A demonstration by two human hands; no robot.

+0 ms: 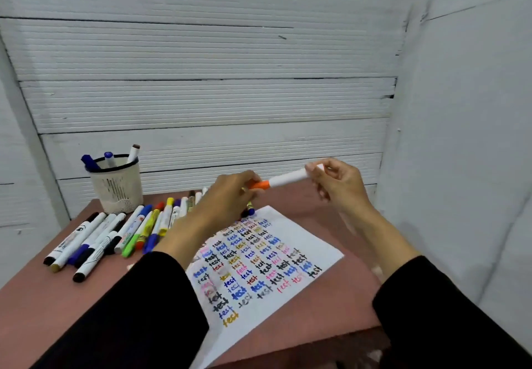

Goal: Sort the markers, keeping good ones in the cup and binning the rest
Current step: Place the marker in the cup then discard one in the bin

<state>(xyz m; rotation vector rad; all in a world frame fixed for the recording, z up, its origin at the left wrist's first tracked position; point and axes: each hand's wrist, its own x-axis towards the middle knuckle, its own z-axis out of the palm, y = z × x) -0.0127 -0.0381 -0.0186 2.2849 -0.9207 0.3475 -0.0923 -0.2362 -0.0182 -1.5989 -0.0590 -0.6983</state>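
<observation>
Head view: left hand (230,193) pinches the orange cap (259,185), right hand (335,180) grips the marker (288,180); pull straight apart above the paper (302,242).

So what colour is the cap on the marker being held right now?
Orange cap on a white-barrelled marker, held between both hands; seen in the head view.

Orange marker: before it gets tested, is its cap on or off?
On. The orange cap covers the orange marker tip; left hand pinches it.
</observation>
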